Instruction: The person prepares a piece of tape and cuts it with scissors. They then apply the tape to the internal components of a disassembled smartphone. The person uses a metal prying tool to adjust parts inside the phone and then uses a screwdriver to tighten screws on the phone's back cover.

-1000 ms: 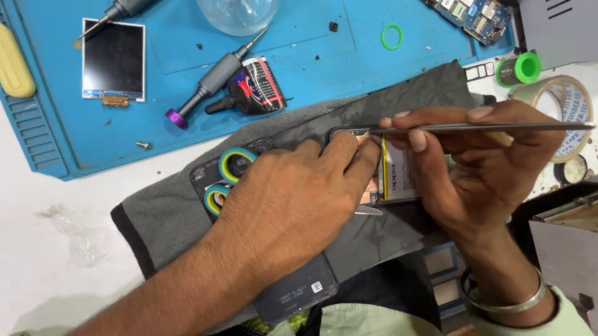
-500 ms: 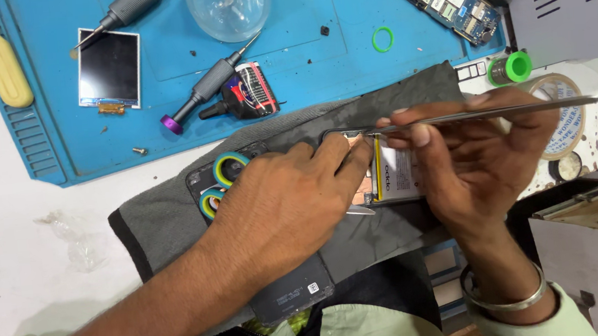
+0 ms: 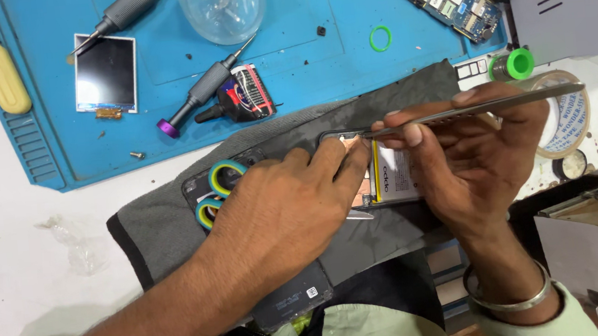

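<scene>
Small rectangular display panel (image 3: 104, 71) and grey-handled screwdriver with purple cap (image 3: 202, 91), both on blue silicone work mat (image 3: 306, 81). Left hand (image 3: 281, 209), fingers flat, pressing opened dark smartphone (image 3: 386, 178) onto grey cloth (image 3: 167, 230) at table edge. Right hand (image 3: 478, 152) pinching slim metal tweezers (image 3: 481, 107), tip at phone's top edge; clear tape roll (image 3: 562, 123) beside

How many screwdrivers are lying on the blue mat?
2. One grey screwdriver lies at the mat's top edge, above the small screen. The other, with a purple cap, lies mid-mat beside the little glue tube. More could sit outside the frame.
</scene>
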